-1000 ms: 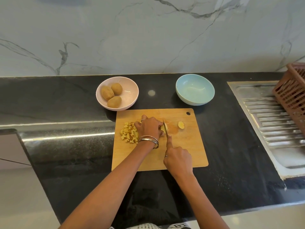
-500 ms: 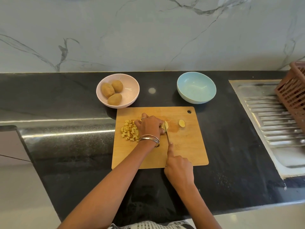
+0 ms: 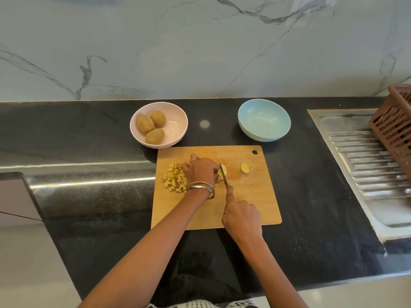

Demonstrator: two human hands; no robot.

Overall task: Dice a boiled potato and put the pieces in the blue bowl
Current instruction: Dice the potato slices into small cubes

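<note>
At frame centre on the board (image 3: 255, 196), the left hand (image 3: 201, 172) is pinning what looks like the potato (image 3: 223, 169), right hand (image 3: 241, 215) gripping the knife (image 3: 224, 175), dice (image 3: 174, 181) lying left, blue bowl (image 3: 264, 120) sitting upper right.

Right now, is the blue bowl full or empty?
Empty. The blue bowl shows only its bare inside; the diced pieces lie on the cutting board.

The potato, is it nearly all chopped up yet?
Partly. A pile of diced pieces already sits on the cutting board. Right now the left hand steadies the potato piece while the right hand cuts it with the knife. An end slice lies aside. The blue bowl is empty, so all the scooping remains.
</note>
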